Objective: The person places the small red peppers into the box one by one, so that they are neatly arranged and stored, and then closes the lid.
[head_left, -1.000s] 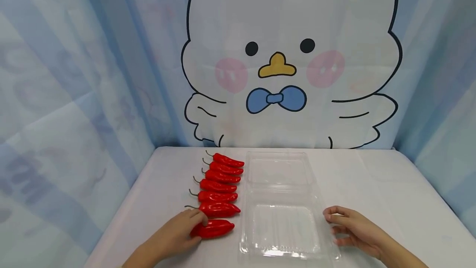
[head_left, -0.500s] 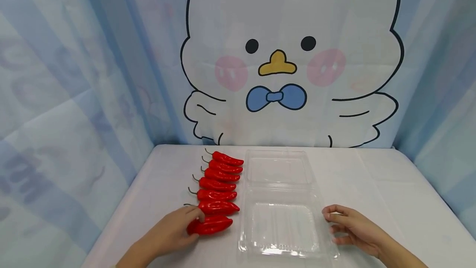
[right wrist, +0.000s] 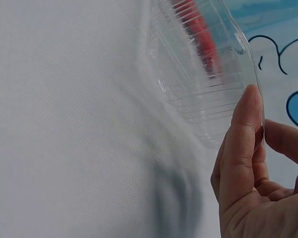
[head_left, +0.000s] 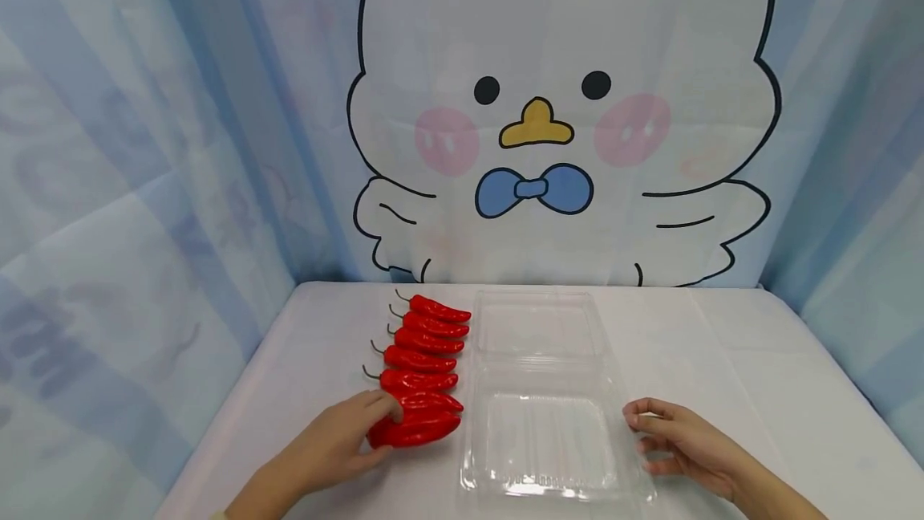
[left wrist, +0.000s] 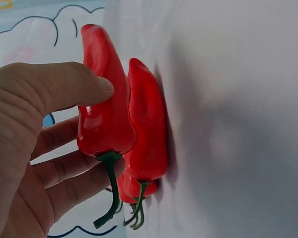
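My left hand (head_left: 338,441) pinches the nearest red pepper (head_left: 419,429) between thumb and fingers. In the left wrist view that pepper (left wrist: 103,119) has a dark green stem hanging down, and the thumb of the left hand (left wrist: 44,129) lies across it. Just behind it is another red pepper (left wrist: 148,124). To the right of the peppers lies a clear plastic container (head_left: 549,440), its lid spread open at the back. My right hand (head_left: 689,444) is at its right edge; in the right wrist view the right hand (right wrist: 258,173) pinches the rim of the container (right wrist: 203,94).
Several more red peppers (head_left: 426,341) lie in a column left of the container, stems pointing left. The white table (head_left: 729,359) ends at a curtain (head_left: 686,143) with a cartoon bird, and blue curtains (head_left: 180,223) stand at both sides.
The pepper in my left hand shifted slightly left, then moved right and away from me, now overlapping the pepper behind it. My right hand and the container have hardly moved.
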`<move>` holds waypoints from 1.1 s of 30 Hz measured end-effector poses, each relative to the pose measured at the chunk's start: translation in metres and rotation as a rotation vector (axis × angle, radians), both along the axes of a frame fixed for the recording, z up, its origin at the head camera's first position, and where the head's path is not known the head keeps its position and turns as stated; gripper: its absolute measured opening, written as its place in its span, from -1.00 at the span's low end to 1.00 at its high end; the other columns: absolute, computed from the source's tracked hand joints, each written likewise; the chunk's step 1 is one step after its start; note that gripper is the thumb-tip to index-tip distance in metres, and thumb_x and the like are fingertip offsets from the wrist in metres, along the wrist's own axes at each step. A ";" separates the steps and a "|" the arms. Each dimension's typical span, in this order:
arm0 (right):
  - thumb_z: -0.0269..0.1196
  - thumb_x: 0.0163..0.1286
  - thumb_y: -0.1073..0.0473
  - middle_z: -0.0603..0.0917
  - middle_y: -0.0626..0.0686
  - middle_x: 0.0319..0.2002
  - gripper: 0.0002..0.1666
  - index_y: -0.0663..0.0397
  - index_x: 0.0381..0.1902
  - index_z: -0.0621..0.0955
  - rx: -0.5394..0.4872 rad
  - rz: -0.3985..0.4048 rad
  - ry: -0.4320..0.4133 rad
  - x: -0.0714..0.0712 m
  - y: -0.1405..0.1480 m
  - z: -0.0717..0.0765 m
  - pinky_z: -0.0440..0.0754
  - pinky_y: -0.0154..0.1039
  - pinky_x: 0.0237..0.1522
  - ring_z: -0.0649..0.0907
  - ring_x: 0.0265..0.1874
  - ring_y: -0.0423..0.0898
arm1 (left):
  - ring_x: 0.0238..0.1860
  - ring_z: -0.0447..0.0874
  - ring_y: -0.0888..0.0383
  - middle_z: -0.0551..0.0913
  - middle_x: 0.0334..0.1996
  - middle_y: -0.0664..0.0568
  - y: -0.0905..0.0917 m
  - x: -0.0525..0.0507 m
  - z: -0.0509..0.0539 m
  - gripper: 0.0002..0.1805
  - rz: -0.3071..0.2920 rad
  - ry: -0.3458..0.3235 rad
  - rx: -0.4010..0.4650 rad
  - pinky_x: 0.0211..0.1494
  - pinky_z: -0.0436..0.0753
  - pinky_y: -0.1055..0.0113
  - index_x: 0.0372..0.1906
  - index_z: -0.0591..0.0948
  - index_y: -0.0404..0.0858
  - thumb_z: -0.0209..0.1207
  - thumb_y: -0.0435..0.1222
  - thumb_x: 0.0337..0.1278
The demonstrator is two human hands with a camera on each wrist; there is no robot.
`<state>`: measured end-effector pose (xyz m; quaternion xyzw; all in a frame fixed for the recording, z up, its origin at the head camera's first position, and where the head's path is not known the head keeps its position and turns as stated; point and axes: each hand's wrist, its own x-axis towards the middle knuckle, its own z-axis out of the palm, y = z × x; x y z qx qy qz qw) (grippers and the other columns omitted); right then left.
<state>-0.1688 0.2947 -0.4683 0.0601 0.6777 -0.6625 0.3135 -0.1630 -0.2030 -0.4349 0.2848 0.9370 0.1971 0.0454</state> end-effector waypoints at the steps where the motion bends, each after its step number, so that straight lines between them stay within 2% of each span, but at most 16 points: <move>1: 0.24 0.55 0.02 0.54 -0.01 -0.15 -0.56 0.19 0.18 0.46 0.002 -0.001 -0.001 0.000 0.000 0.000 0.78 -0.24 -0.22 0.63 -0.27 -0.17 | -0.19 0.53 0.42 0.59 -0.16 0.36 0.001 0.001 0.001 -0.53 -0.004 0.007 0.006 -0.10 0.69 0.47 -0.07 0.55 0.13 0.53 -0.25 -0.04; 5: 0.24 0.55 0.01 0.53 0.00 -0.13 -0.54 0.21 0.19 0.45 0.007 0.002 0.004 0.000 -0.002 -0.001 0.78 -0.24 -0.21 0.62 -0.27 -0.17 | -0.19 0.52 0.42 0.59 -0.15 0.36 0.006 0.002 0.003 -0.54 -0.019 0.029 0.022 -0.11 0.68 0.48 -0.06 0.55 0.13 0.51 -0.28 -0.01; 11: 0.22 0.56 0.02 0.53 -0.01 -0.14 -0.56 0.20 0.19 0.46 -0.009 0.008 0.012 -0.001 -0.002 -0.001 0.78 -0.24 -0.22 0.62 -0.26 -0.17 | -0.22 0.50 0.42 0.59 -0.15 0.33 0.014 0.004 0.007 -0.56 -0.021 0.016 0.018 -0.15 0.66 0.49 -0.06 0.56 0.12 0.51 -0.26 0.00; 17: 0.22 0.56 0.03 0.55 -0.02 -0.15 -0.59 0.18 0.18 0.46 -0.022 0.004 0.020 -0.001 -0.002 0.000 0.78 -0.24 -0.23 0.63 -0.28 -0.18 | -0.19 0.53 0.40 0.61 -0.12 0.29 0.024 0.004 0.012 -0.56 -0.042 0.041 0.016 -0.13 0.67 0.47 -0.04 0.58 0.09 0.52 -0.25 0.00; 24: 0.22 0.56 0.02 0.54 -0.01 -0.15 -0.58 0.18 0.17 0.46 -0.005 0.008 0.021 0.000 -0.003 0.000 0.78 -0.24 -0.23 0.62 -0.27 -0.17 | -0.10 0.57 0.37 0.64 -0.09 0.30 0.037 0.003 0.013 -0.56 -0.063 0.040 0.030 -0.06 0.70 0.45 -0.02 0.60 0.12 0.51 -0.25 0.01; 33: 0.22 0.56 0.02 0.54 -0.01 -0.15 -0.59 0.18 0.17 0.46 -0.002 0.013 0.022 -0.001 -0.002 -0.001 0.78 -0.24 -0.23 0.62 -0.26 -0.16 | -0.09 0.59 0.38 0.67 -0.05 0.28 0.054 0.001 0.012 -0.56 -0.101 0.061 0.034 -0.06 0.69 0.45 0.00 0.61 0.11 0.52 -0.23 0.02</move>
